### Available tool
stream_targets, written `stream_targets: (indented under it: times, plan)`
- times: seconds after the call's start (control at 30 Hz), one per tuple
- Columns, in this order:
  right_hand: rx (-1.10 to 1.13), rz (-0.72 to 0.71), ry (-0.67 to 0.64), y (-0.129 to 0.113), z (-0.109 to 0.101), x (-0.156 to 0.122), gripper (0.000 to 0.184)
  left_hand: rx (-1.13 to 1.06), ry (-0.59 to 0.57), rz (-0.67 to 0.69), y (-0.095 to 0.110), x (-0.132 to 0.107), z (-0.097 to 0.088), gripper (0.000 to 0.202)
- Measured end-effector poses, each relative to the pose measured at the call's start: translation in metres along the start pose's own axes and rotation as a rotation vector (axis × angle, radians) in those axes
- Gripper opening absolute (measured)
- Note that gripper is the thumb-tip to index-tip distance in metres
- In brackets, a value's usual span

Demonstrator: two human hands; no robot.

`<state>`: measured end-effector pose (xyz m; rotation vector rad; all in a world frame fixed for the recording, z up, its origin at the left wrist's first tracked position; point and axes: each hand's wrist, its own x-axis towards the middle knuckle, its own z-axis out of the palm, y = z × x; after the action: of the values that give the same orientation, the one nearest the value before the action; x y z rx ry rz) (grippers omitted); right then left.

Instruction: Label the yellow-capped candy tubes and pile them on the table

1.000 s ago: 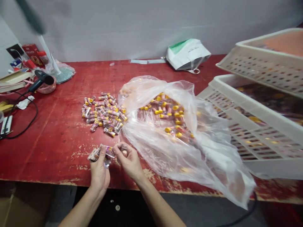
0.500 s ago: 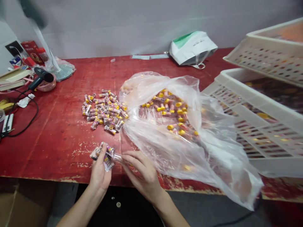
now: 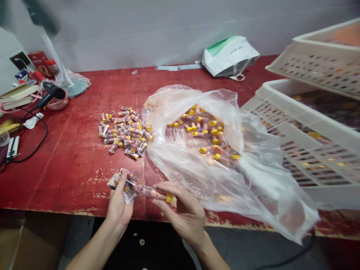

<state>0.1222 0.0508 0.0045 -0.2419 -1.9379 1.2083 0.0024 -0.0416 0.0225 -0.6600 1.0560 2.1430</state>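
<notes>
My left hand (image 3: 119,204) is shut on a small bunch of printed shrink-wrap sleeves (image 3: 122,183) just above the worn red table (image 3: 62,168). My right hand (image 3: 182,215) pinches a clear tube with a yellow cap (image 3: 156,193), the tube's far end close to those sleeves. Up from my hands lies a loose pile of small sleeved tubes (image 3: 122,131). To its right, a crumpled clear plastic bag (image 3: 180,161) holds many yellow-capped tubes (image 3: 202,129); the bag's film blurs them.
Two stacked white perforated plastic crates (image 3: 317,127) overhang the table's right side. A white-and-green paper bag (image 3: 229,56) stands at the back. A black hair dryer (image 3: 50,92), its cable and several books sit at the left. The table's front edge runs below my hands.
My right hand has moved right, and the yellow-capped tube now shows fully between my hands, drawn away from the sleeves. My left hand stays nearly still. The view has shifted slightly.
</notes>
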Motion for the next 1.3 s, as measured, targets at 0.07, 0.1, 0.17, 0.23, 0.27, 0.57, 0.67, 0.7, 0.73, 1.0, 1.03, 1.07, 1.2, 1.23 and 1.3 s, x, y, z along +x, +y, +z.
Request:
stream_targets:
  times: [0.07,0.1,0.17,0.23,0.27,0.57,0.67,0.7,0.73,1.0,1.03,1.07,1.2,1.23,1.3]
  plan:
    - [0.023,-0.004,-0.003,0.001,0.000,0.000,0.037,0.009,-0.018,0.009,-0.001,-0.002,0.000,0.017]
    - [0.012,-0.016,0.000,0.002,0.001,0.000,0.037,0.021,-0.022,0.012,-0.002,-0.003,0.000,0.019]
    - [-0.054,-0.063,0.008,0.002,0.002,0.001,0.040,0.058,-0.020,0.011,-0.005,-0.007,-0.003,0.024]
    - [-0.137,-0.106,0.015,0.000,0.003,-0.001,0.046,0.104,-0.019,-0.002,-0.007,-0.011,-0.007,0.031]
    - [-0.165,-0.112,0.011,-0.001,0.002,-0.002,0.047,0.122,-0.028,-0.006,-0.008,-0.013,-0.009,0.034]
    - [0.015,0.079,-0.237,-0.007,-0.010,-0.013,0.047,0.221,-0.095,0.088,-0.007,-0.015,-0.015,0.043]
    - [0.085,0.167,-0.218,-0.005,-0.012,-0.014,0.045,0.265,-0.124,0.054,-0.008,-0.014,-0.018,0.044]
    - [0.110,0.199,-0.246,-0.005,-0.012,-0.015,0.045,0.273,-0.125,0.056,-0.009,-0.014,-0.019,0.045]
    - [0.131,0.222,-0.273,-0.005,-0.011,-0.016,0.044,0.279,-0.124,0.065,-0.010,-0.013,-0.021,0.045]
    - [0.060,0.171,-0.091,-0.003,0.015,-0.021,0.048,0.319,-0.180,0.135,-0.020,-0.013,-0.022,0.038]
    - [0.066,0.151,-0.050,-0.001,0.019,-0.020,0.046,0.344,-0.189,0.134,-0.021,-0.014,-0.023,0.037]
    - [0.081,0.140,0.009,0.001,0.022,-0.019,0.044,0.375,-0.198,0.135,-0.022,-0.015,-0.023,0.036]
    - [0.148,0.178,0.198,0.010,0.032,-0.019,0.037,0.424,-0.188,0.148,-0.024,-0.013,-0.025,0.036]
    - [0.161,0.192,0.215,0.012,0.035,-0.020,0.035,0.420,-0.173,0.156,-0.025,-0.011,-0.024,0.036]
    - [0.189,0.249,0.227,0.017,0.041,-0.019,0.030,0.413,-0.150,0.160,-0.024,-0.005,-0.022,0.038]
